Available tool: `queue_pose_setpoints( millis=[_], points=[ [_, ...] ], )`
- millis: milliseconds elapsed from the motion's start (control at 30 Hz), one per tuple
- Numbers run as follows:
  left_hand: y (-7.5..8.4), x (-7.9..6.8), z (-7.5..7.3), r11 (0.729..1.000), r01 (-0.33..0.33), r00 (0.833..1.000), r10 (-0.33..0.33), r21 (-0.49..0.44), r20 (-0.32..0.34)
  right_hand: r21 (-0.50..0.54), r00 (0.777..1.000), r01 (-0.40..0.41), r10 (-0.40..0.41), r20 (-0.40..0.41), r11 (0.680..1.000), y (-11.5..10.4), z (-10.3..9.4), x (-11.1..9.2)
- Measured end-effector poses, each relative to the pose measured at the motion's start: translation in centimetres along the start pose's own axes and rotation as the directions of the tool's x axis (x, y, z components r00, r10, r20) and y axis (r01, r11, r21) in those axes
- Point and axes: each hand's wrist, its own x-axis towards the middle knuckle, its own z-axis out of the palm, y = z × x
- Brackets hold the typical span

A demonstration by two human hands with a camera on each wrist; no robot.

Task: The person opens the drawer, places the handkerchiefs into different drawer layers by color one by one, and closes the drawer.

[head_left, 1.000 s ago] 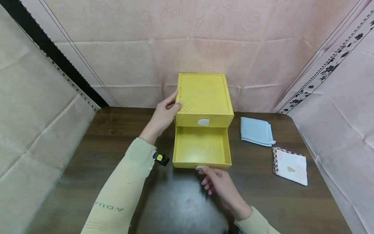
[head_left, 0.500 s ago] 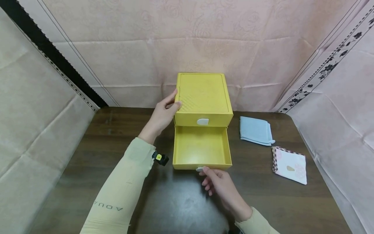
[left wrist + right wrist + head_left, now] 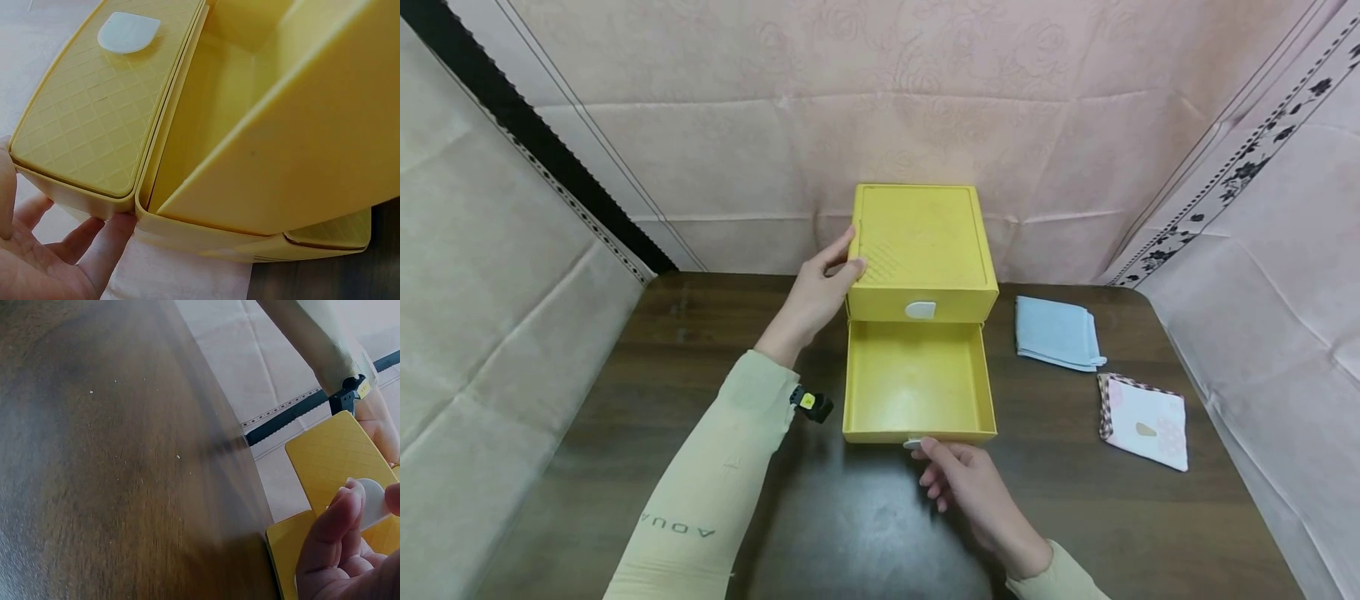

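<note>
**Yellow two-drawer box: lower drawer drawn further out**

Lower drawer (image 3: 917, 382) is sitting slightly further out toward the person than in the earlier head frames, its front edge now lower in the picture; the right hand (image 3: 973, 490) has come back with it, while the left hand has stayed in place.

Item 1, right hand: it is pinching the small white tab handle (image 3: 913, 443) at the middle of the drawer's front, thumb and forefinger closing on it, the other fingers curling loosely beneath. In the right wrist view the fingertips (image 3: 340, 512) are meeting the white tab (image 3: 370, 501) against the yellow front.

Item 2, lower drawer: it is standing open, its inside showing bare yellow, its back end still lying under the upper part of the yellow box (image 3: 921, 250).

Item 3, left hand (image 3: 816, 296): it is holding the box's left side near the top edge, thumb lying on the top, fingers wrapping the side wall. The left wrist view is showing the fingers (image 3: 94, 250) resting against the box's corner.

Item 4, upper drawer: it is sitting shut, its own white tab (image 3: 921, 310) showing at the front.

Item 5, surroundings: the box is standing on a dark wooden table (image 3: 700, 467), near the back edge. A folded light blue cloth (image 3: 1056, 333) is lying just right of the box; a folded pink patterned cloth (image 3: 1145, 421) is lying nearer the person, right of the blue one
</note>
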Motion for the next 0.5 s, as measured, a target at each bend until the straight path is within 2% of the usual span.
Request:
queue_pose_setpoints(
  millis=[200, 367, 500],
  points=[
    [-0.2, -0.1, 0.0, 1.000, -0.005, 1.000, 0.005, -0.003, -0.011, -0.031, 1.000, 0.012, -0.011, 0.026, 0.999, 0.0, -0.2, -0.1],
    [-0.3, 0.1, -0.1, 1.000, -0.014, 1.000, 0.014, -0.025, -0.001, -0.201, 0.997, 0.059, -0.048, 0.056, 0.978, 0.2, -1.7, -0.6],
    [0.1, 0.0, -0.1, 0.999, -0.014, 1.000, 0.014, -0.045, 0.017, -0.321, 0.995, 0.082, -0.059, 0.080, 0.944, 0.4, -4.1, -1.2]
  ],
)
